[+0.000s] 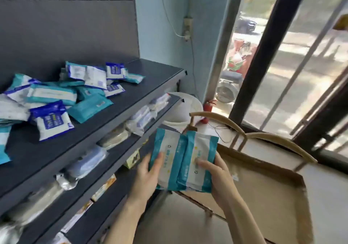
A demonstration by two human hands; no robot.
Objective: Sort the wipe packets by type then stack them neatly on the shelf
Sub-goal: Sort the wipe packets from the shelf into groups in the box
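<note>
Two teal-and-white wipe packets (183,159) are held side by side in front of me, low in the middle of the view. My left hand (148,174) grips their left edge with the thumb on top. My right hand (214,174) grips the right packet from below and the right. On the dark top shelf (143,93) at the left lies a loose heap of packets: teal ones (90,108) mixed with blue-and-white ones (52,121). The right half of that shelf is bare.
Lower shelves (120,149) under the top one hold other bagged goods. A wooden chair (244,136) with a cardboard sheet (263,183) stands to the right. A white bucket (186,108) and a red extinguisher (208,106) sit by the wall. Glass windows run along the right.
</note>
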